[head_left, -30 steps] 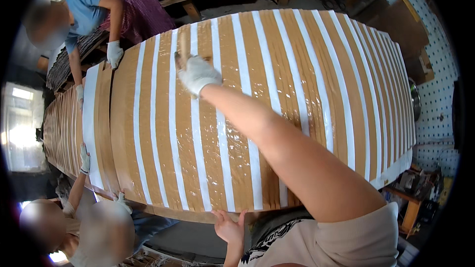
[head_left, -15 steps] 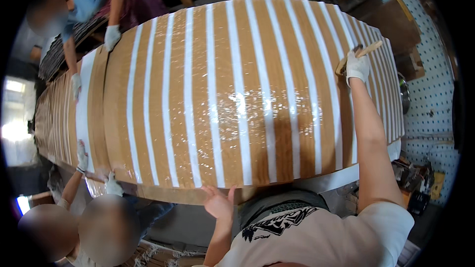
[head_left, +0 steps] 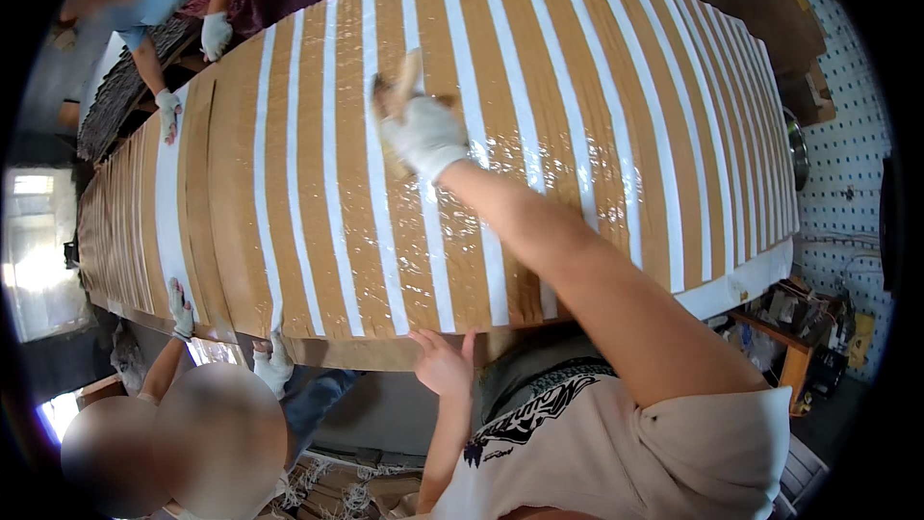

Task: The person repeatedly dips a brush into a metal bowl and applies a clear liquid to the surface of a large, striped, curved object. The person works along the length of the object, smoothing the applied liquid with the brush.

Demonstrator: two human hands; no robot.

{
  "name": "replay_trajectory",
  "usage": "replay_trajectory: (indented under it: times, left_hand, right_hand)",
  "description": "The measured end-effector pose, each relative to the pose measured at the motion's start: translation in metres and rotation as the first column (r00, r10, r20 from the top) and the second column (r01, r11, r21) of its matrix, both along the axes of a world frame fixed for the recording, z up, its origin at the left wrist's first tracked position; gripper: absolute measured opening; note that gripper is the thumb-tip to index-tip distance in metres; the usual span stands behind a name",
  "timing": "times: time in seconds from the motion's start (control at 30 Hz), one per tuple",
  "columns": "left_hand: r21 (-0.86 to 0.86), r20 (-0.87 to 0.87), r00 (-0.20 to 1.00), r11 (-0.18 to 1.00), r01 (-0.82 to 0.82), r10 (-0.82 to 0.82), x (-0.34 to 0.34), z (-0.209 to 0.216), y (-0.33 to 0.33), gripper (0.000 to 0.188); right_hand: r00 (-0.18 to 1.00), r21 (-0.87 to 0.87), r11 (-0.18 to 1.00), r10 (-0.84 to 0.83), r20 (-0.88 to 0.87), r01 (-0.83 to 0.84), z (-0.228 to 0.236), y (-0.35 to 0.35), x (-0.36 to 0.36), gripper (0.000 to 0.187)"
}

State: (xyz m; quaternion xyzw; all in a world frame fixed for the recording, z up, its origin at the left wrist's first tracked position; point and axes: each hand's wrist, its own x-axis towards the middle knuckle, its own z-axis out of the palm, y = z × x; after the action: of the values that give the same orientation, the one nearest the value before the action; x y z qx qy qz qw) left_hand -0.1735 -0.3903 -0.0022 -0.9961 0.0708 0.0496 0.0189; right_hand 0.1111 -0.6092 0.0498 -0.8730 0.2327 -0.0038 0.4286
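Observation:
A long, broad brown sheet (head_left: 466, 294) with white stripes covers the work surface in front of me, its middle wet and glossy. My right hand (head_left: 428, 138), in a white glove, is closed on a wooden-handled brush (head_left: 408, 79) left of the sheet's middle. Motion blurs both, and the brush's working edge is partly hidden under the glove. Bare and with thumb and fingers apart, my left hand (head_left: 444, 364) rests its fingertips at the sheet's near edge.
Co-workers' gloved hands rest at the left part, two on the far side (head_left: 216, 36) and two on the near side (head_left: 274, 364). A raised seam (head_left: 204, 212) crosses there. A cluttered wooden bench (head_left: 795, 332) stands at lower right, by a perforated wall panel (head_left: 839, 173).
My right hand has swept the brush leftward from the sheet's right part to left of its middle. My left hand stays at the near edge. The view has shifted slightly.

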Motion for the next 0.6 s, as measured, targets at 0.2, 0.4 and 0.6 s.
replay_trajectory:
  times: [0.2, 0.4, 0.6]
  left_hand:
    - [0.065, -0.069, 0.997, 0.997, 0.037, -0.033, 0.003, -0.001, -0.003, 0.093]
    - [0.063, 0.057, 0.991, 0.991, 0.115, -0.119, 0.002, -0.014, 0.001, 0.096]
    - [0.093, 0.02, 0.996, 0.992, 0.084, -0.087, 0.001, -0.014, 0.003, 0.098]
  right_hand:
    - [0.815, 0.108, 0.83, -0.558, 0.156, 0.548, -0.03, -0.222, -0.195, 0.027]
    - [0.645, -0.459, 0.492, -0.711, 0.28, 0.74, -0.047, -0.345, -0.322, 0.042]
    - [0.881, 0.108, 0.884, -0.465, 0.093, 0.455, 0.017, -0.105, -0.165, 0.041]
